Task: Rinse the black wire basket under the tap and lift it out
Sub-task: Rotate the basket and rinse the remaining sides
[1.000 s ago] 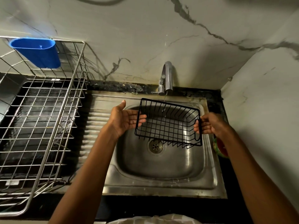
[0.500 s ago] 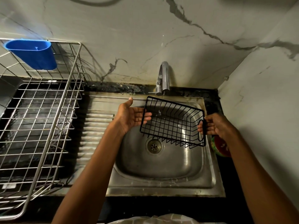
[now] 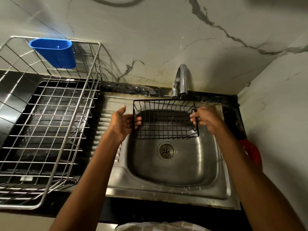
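Observation:
A black wire basket hangs over the steel sink, its far rim just below the spout of the chrome tap. My right hand grips the basket's right end, fingers curled round the wire handle. My left hand lies flat against the basket's left end, palm up, with straight fingers under the wires and the thumb raised. The basket sits about level, open side up. I cannot make out a stream of water from the tap.
A large steel dish rack stands on the left, with a blue plastic holder hung on its back rim. A red object lies right of the sink, partly behind my right forearm. Marble walls close in at the back and right.
The basket has levelled out from its tilt and now sits closer under the tap. Both hands moved with it; the right keeps its grip, the left stays flat.

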